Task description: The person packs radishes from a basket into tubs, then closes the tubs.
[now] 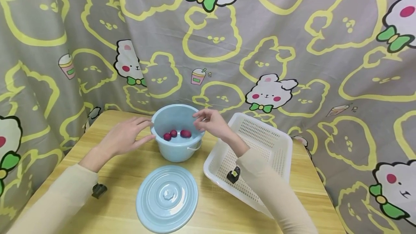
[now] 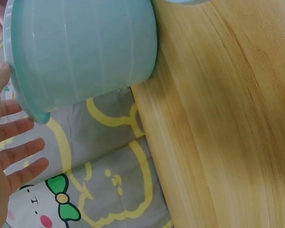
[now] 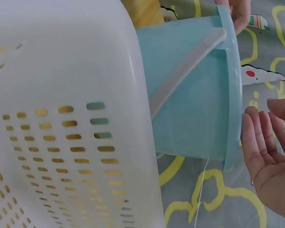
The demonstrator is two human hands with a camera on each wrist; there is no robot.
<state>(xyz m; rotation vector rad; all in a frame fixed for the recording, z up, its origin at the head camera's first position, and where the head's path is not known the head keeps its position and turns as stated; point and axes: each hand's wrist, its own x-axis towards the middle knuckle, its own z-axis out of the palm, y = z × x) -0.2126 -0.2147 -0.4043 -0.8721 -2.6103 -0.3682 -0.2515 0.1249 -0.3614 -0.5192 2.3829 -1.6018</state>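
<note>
A light-blue plastic bucket point(image 1: 175, 153) stands upright on the table, its white handle point(image 3: 190, 71) hanging down at the right side. Inside, on the bottom, lie several dark-red roundish fruits point(image 1: 186, 133). My left hand point(image 1: 125, 135) is at the bucket's left rim, fingers extended, with the thumb at the rim in the left wrist view. Over by the right rim, my right hand point(image 1: 212, 122) has loosely bent fingers and nothing between them; the fingertips point(image 3: 247, 124) come right up to the rim. The round blue lid point(image 1: 167, 208) lies flat in front of the bucket, knob upward.
To the right stands a white perforated basket point(image 3: 61, 61), beneath my right forearm in the head view and close beside the bucket. A patterned curtain point(image 1: 214, 31) hangs behind the wooden table point(image 1: 113, 205). The bucket is near the table's back edge.
</note>
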